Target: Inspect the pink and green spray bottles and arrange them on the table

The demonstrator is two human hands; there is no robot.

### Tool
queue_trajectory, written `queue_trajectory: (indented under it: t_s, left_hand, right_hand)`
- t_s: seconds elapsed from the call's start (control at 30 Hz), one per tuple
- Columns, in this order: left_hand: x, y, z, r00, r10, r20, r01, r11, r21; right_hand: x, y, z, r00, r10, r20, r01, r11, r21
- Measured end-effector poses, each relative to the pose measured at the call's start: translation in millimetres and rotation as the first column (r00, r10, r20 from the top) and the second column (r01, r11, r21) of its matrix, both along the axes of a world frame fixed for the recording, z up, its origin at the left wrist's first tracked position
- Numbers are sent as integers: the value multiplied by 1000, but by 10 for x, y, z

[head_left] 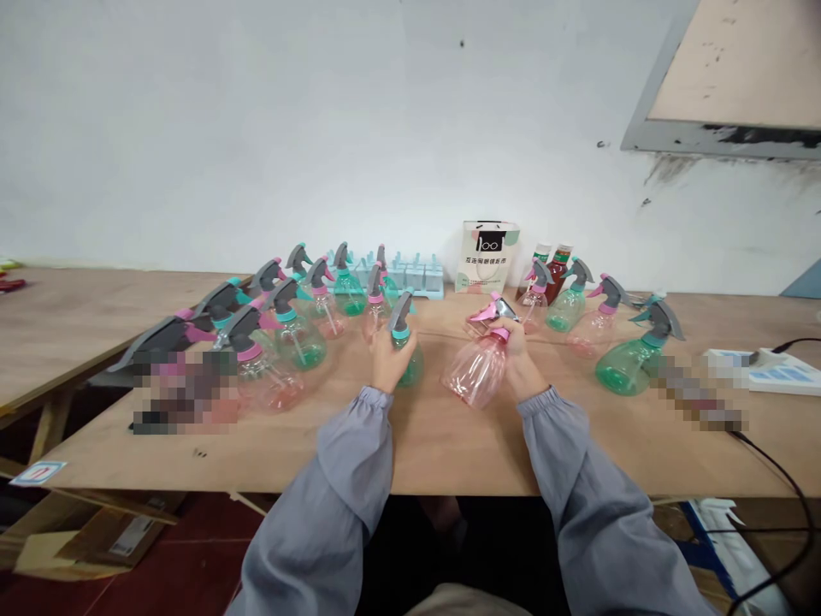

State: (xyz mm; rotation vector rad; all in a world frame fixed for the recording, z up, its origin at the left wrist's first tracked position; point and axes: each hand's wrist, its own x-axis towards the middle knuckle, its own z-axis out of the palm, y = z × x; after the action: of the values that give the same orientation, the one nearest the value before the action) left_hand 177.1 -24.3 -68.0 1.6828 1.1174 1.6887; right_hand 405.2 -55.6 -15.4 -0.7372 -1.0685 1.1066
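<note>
My left hand (387, 358) is closed around the neck of a green spray bottle (411, 366) with a grey and teal trigger head. In my right hand (516, 358) is a pink spray bottle (473, 370), gripped at its neck and tilted, its base toward the lower left. Its trigger head is grey and pink and partly covered by my fingers. Close by on the left stand a pink spray bottle (273, 381) and a green spray bottle (301, 342). To the right are another pink spray bottle (591, 332) and a green spray bottle (623, 366).
More spray bottles stand at the left and back of the wooden table (462, 462). Along the wall are a light blue rack (420, 278), a paper bag (486, 257) and dark red bottles (558, 272). A power strip (766, 370) and black cable (779, 470) lie right.
</note>
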Motion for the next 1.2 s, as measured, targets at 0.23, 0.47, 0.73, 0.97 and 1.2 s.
queue_trajectory:
  t_s: [0.23, 0.47, 0.73, 0.97, 1.2]
  left_hand:
    - [86, -10, -47, 988, 153, -15, -150, 981, 122]
    - [85, 4, -57, 985, 167, -34, -159, 975, 154]
    - [74, 42, -76, 975, 200, -97, -178, 964, 200]
    - [71, 30, -71, 974, 206, -97, -187, 967, 174]
    - [74, 22, -62, 976, 194, -95, -179, 973, 144]
  right_hand:
    - [-90, -62, -9, 993, 68, -92, -72, 996, -45]
    - [-94, -108, -21, 971, 131, -198, -134, 991, -2]
    - [-51, -50, -76, 947, 234, -219, -243, 970, -16]
    - [-18, 6, -139, 964, 209, -162, -222, 973, -63]
    - [-31, 15, -148, 970, 164, -177, -173, 984, -32]
